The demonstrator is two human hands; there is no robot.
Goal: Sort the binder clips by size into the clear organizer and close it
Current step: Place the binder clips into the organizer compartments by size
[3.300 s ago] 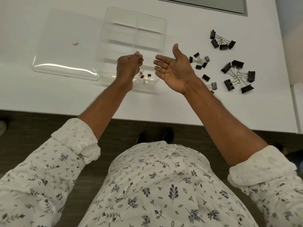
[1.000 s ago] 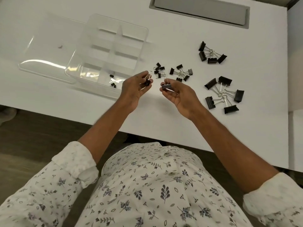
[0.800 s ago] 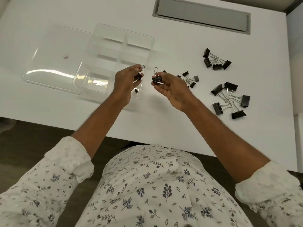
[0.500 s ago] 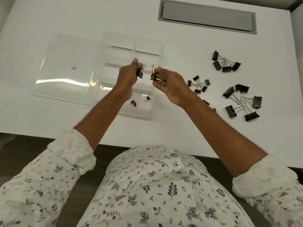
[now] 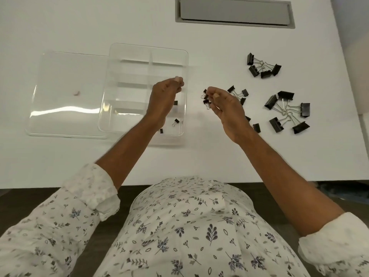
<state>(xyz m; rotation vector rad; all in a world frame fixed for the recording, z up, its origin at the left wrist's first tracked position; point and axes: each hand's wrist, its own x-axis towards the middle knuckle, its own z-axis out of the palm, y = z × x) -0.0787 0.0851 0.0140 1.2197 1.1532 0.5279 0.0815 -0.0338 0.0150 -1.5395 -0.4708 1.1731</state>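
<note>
The small black binder clips (image 5: 206,99) are up off the table, a little bunch pinched in the fingertips of the right hand (image 5: 225,110). They hang just right of the clear plastic compartment organizer (image 5: 186,62), with a strip of bare white table (image 5: 195,152) showing between them.

The left hand (image 5: 164,98) hovers over the organizer's right column, fingers bunched tight at the tips. Whether they hold a clip, I cannot tell. A few loose tiny clips (image 5: 175,122) lie in the near right part of the organizer, close to its right wall.

The clear flat lid (image 5: 65,116) lies to the left, meeting the organizer's left side.

Just beyond the right hand sits a cluster of medium black clips (image 5: 239,93). Farther right are the bigger black clips (image 5: 263,67) at the far side and the largest black clips (image 5: 287,111) nearer, all inside the table's right edge. Open table runs along the near edge. A grey recessed panel (image 5: 233,12) sits at the far side.
</note>
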